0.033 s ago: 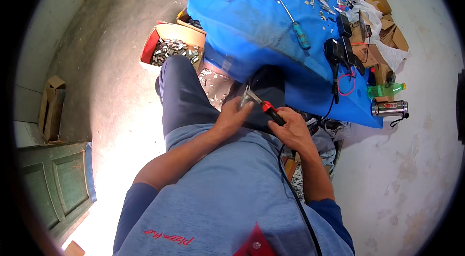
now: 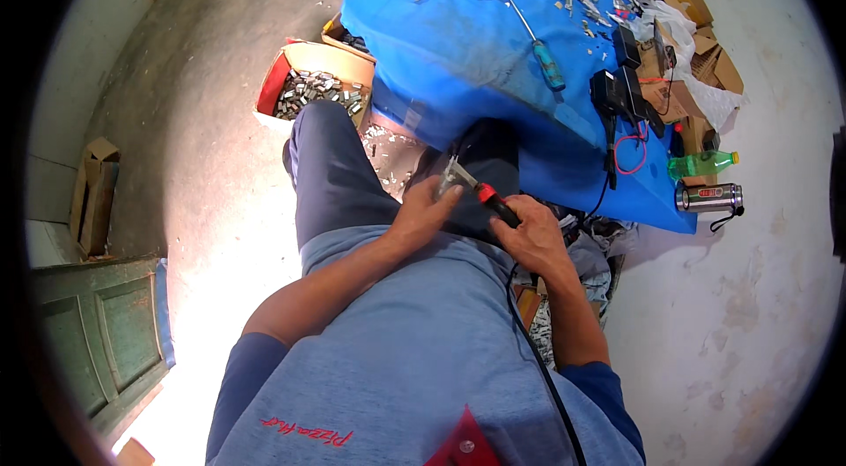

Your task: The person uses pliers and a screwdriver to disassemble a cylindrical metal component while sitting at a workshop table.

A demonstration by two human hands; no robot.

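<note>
Beyond the left hand [image 2: 421, 212], knee [image 2: 319, 122] hides box [image 2: 333, 59] (partly).

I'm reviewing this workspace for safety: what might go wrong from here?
The red-and-black tool in the right hand might slip at the small silvery piece and nick the bare left hand holding it. The black cable runs close by the right forearm, so it could snag. The teal-handled screwdriver lies near the front of the blue-covered table and might roll off.
</note>
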